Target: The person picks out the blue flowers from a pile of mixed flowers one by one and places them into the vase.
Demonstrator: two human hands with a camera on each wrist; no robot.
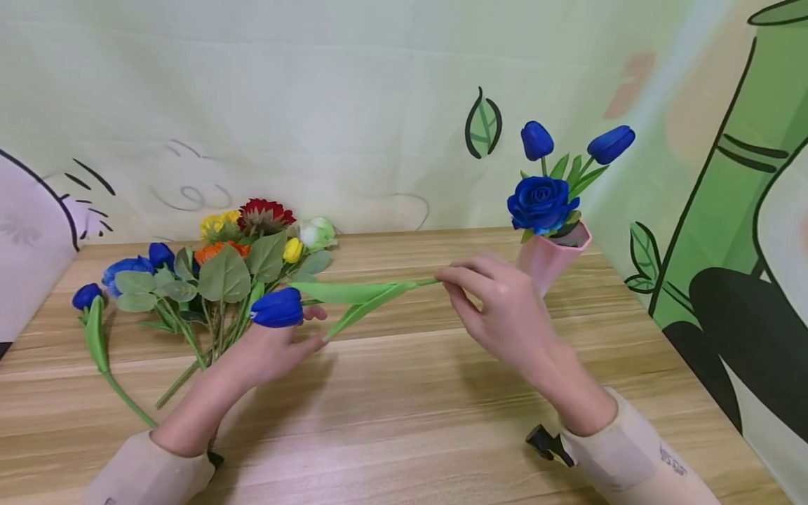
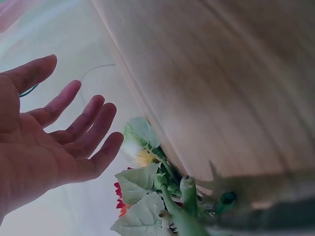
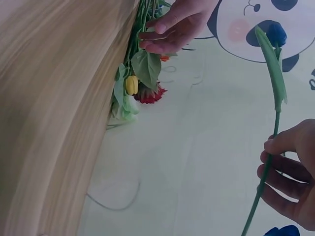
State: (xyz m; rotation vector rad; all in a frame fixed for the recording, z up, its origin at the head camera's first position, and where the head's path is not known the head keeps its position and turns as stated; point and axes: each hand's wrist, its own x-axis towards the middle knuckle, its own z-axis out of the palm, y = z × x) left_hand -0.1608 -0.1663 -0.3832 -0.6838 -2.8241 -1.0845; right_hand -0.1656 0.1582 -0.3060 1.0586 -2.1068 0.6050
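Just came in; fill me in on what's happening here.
A person's right hand holds a blue tulip by its stem, above the wooden table. The left hand holds nothing; in the head view the tulip's bloom overlaps it. At the right, a pink vase holds two upright blue tulips and a blue rose. At the left lies a heap of mixed flowers.

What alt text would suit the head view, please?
A right hand holds a blue tulip by its stem above a table, the left hand near the bloom. Loose flowers lie left; right, a pink vase holds three.
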